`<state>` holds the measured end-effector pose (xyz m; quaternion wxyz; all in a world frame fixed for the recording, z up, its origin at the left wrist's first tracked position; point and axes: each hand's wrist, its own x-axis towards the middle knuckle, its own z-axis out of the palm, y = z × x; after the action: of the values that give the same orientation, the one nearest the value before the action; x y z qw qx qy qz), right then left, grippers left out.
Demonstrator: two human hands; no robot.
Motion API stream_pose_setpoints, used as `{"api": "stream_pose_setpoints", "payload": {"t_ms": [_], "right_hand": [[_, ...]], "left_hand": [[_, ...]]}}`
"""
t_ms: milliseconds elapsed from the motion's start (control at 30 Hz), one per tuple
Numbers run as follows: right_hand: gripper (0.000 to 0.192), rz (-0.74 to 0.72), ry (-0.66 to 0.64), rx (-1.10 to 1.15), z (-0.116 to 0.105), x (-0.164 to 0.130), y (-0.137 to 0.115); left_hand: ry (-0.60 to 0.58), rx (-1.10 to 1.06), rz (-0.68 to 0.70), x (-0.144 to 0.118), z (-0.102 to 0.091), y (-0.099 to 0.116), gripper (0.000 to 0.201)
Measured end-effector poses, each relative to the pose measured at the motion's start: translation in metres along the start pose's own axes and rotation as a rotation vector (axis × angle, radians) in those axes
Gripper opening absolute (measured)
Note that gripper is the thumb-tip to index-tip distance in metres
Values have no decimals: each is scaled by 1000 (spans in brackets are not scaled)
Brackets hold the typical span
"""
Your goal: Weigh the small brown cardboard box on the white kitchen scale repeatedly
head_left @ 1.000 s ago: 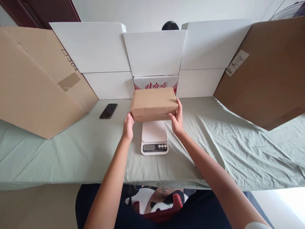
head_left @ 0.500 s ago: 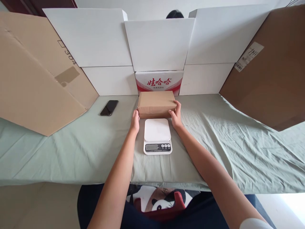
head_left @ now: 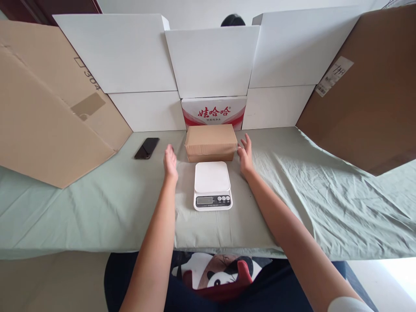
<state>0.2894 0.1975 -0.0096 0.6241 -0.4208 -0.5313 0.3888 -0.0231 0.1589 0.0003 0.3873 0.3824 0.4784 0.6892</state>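
Note:
A brown cardboard box (head_left: 210, 143) rests on the cloth, just behind a white digital kitchen scale (head_left: 212, 177). The scale's platform is bare, and its display faces me with no digits that I can make out. My left hand (head_left: 170, 162) is off the box's left side, fingers extended and nothing in it. On the other side, my right hand (head_left: 245, 154) is open at the box's right end, fingers spread; whether a fingertip still brushes the box I cannot tell. A black smartphone (head_left: 147, 148) lies to the left of my left hand.
White boxes (head_left: 212, 63) form a wall at the back, with a red-and-white printed carton (head_left: 214, 110) at its lower centre. Large cardboard panels flank the table at left (head_left: 48, 104) and right (head_left: 364, 99). Green cloth (head_left: 123, 208) covers the table. Someone's dark hair (head_left: 233, 20) shows behind the wall.
Both hands have let go of the cardboard box and moved apart, the left one further out to the left. The box and scale stay where they were; the view has shifted slightly.

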Motion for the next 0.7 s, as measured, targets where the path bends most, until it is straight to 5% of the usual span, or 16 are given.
{"api": "stream_pose_setpoints", "payload": {"t_ms": [167, 367, 700], "right_hand": [[86, 9, -130, 11, 13, -4, -3], [87, -62, -223, -60, 17, -8, -13], [99, -344, -205, -148, 20, -26, -28]], "left_hand": [[-142, 29, -32, -6, 20, -17, 85], [-233, 37, -24, -9, 20, -22, 81], [-265, 58, 151, -34, 15, 15, 75]]}}
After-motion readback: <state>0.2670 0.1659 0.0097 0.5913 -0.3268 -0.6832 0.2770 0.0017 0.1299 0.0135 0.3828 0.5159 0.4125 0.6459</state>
